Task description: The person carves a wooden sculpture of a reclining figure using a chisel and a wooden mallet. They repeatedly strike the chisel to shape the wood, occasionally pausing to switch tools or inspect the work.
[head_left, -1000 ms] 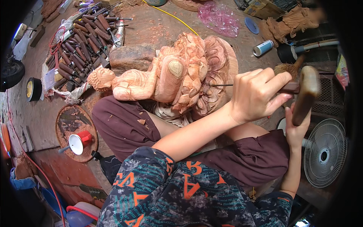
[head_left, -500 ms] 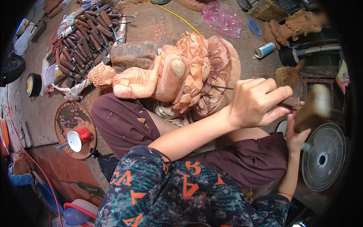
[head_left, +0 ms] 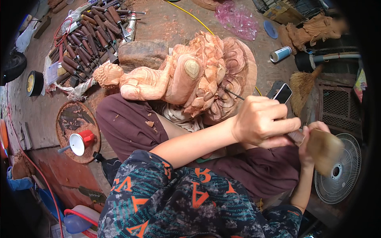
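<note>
A carved wooden figure (head_left: 145,84) lies on its side across my lap, its curly head at the left and its petalled base (head_left: 234,89) at the right. My left hand (head_left: 260,123) is closed round the handle of a carving chisel (head_left: 234,94), whose thin steel shaft reaches the carved petals. Whether its edge is in the wood I cannot tell. Beside the chisel's handle end, my right hand (head_left: 310,139) grips a wooden mallet (head_left: 326,151), blurred by motion. Part of the right hand's grip is behind the mallet head.
Several dark-handled chisels (head_left: 87,47) lie heaped at the far left. A wooden block (head_left: 143,54) stands behind the figure. Close to the mallet is a fan (head_left: 336,171). A red cup (head_left: 81,141) sits on a round tray (head_left: 63,115); a phone (head_left: 283,93) lies beyond my left hand.
My left hand and the chisel handle have dropped nearer to me, tilting the shaft more steeply. The mallet has swung downward beside the handle. The phone has come into sight.
</note>
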A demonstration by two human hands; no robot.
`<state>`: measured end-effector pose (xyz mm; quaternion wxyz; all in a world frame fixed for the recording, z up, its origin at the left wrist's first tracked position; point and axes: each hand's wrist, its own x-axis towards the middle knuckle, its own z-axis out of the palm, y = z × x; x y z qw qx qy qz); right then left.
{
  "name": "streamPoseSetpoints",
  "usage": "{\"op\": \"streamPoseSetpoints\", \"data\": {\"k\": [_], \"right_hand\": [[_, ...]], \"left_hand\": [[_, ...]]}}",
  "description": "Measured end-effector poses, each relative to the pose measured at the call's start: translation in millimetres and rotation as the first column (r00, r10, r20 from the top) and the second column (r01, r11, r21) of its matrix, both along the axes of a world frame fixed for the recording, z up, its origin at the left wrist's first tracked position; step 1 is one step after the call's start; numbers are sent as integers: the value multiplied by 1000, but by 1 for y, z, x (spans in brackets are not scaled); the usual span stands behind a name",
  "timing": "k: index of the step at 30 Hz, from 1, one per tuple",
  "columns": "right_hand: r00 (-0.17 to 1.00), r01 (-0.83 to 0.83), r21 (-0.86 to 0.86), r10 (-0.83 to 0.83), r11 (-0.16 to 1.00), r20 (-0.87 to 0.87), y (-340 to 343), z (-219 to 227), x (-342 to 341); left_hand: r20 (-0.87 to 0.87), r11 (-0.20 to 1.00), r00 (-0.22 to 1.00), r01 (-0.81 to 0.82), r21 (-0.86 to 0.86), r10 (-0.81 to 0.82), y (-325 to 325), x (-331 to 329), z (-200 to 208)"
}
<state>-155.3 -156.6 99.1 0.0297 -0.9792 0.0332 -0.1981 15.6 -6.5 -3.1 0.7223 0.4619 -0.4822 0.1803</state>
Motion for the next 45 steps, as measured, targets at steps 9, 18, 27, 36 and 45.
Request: {"op": "streamPoseSetpoints", "data": {"k": [9, 18, 27, 36, 45], "right_hand": [[998, 49, 177, -57, 983, 36, 14, 8, 2], [980, -122, 291, 70, 949, 184, 11, 10, 8], [993, -47, 144, 31, 988, 110, 10, 1, 3], [993, -61, 307, 28, 950, 111, 17, 8, 8], [993, 116, 2, -116, 993, 38, 17, 8, 3]], "left_hand": [[6, 999, 1000, -12, 41, 11, -1, -6, 1], [-46, 999, 998, 31, 29, -30, 5, -2, 4], [-53, 999, 998, -25, 21, 26, -5, -5, 1], [-41, 999, 999, 7, 39, -5, -1, -2, -3], [6, 999, 1000, -2, 34, 2, 6, -1, -7]]}}
